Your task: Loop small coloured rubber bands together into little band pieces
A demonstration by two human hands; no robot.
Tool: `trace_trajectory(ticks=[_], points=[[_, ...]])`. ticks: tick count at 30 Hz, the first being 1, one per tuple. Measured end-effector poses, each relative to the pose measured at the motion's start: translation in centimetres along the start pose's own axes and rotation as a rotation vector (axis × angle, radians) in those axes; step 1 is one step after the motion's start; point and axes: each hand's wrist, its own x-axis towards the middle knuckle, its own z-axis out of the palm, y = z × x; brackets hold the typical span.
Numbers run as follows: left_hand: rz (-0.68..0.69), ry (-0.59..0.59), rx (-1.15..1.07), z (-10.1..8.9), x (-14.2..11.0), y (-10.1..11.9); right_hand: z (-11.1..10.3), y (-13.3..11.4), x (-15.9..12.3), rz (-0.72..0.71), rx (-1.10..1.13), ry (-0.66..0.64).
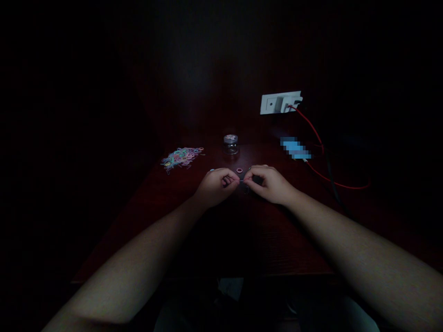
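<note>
Dark reddish-brown wood, dimly lit, makes up the table [207, 240] seen from the head camera, with two bare hands meeting over it near the centre. The left hand [217, 186] and the right hand [268, 182] each have thumb and fingertips closed in a fine pinch, nearly touching each other. Stretched across the narrow gap between them is a thin pale strand [241, 180], one end in each pinch; it is too small to tell exactly what it is.

Just beyond the grip lies a small pink ring [239, 172]. Farther beyond, slightly left, stands a round clear container [230, 140]. To the left of the grip and beyond it spreads a loose pile of thin, multicoloured bands [182, 158], pink, green, yellow and lilac.

Beyond and right of the grip lies a blue object [296, 148] blurred into blocks. Above it, a white wall socket [266, 107] holds a white plug [283, 104], from which a red cable [309, 122] drops and curves away rightward.
</note>
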Motion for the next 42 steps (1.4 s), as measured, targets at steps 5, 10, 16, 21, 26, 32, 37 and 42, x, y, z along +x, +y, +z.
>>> trace_trajectory(ticks=[5,10,16,21,26,32,37,42], points=[[-0.014,-0.020,-0.012,0.06,-0.03,-0.14,-0.04,-0.06,0.01,-0.006,-0.001,0.002],[-0.036,-0.034,-0.029,0.05,0.00,0.00,-0.01,0.10,0.02,0.006,-0.013,-0.004],[-0.036,-0.116,-0.031,-0.16,0.00,-0.06,0.05,0.04,0.01,0.013,-0.039,-0.040],[-0.049,-0.178,-0.055,-0.33,-0.02,0.07,-0.10,-0.37,0.01,-0.017,-0.064,-0.066],[-0.045,-0.161,-0.067,-0.33,-0.04,0.20,-0.37,-0.61,-0.01,-0.028,-0.035,-0.045],[-0.110,-0.152,-0.095,-0.27,-0.03,0.32,-0.24,-0.55,-0.11,-0.054,0.006,-0.054],[-0.101,-0.180,-0.139,-0.21,-0.09,0.32,-0.07,-0.39,-0.08,-0.040,-0.006,-0.048],[-0.104,-0.199,-0.158,-0.17,-0.06,0.18,-0.13,-0.31,-0.07,-0.035,0.001,-0.057]])
